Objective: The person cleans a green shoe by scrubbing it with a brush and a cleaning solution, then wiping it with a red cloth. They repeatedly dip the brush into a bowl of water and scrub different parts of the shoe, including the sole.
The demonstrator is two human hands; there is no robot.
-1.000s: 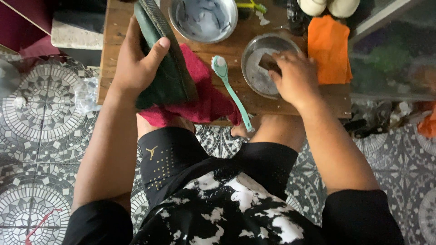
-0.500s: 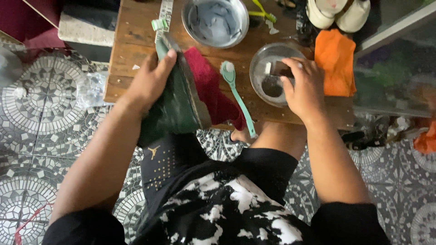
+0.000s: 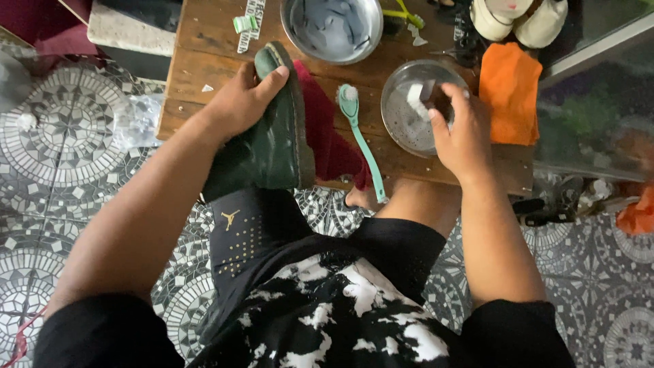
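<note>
while the left hand grips a dark green shoe at the wooden table's edge, the right hand's fingers pinch a small white piece inside the steel bowl.

Far on the wooden table, left of the steel bowl: narrow white printed label strip, small green tube beside.

2 metal bowls, 1 green boot, 1 brush, 1 orange cloth, 1 red cloth
</note>
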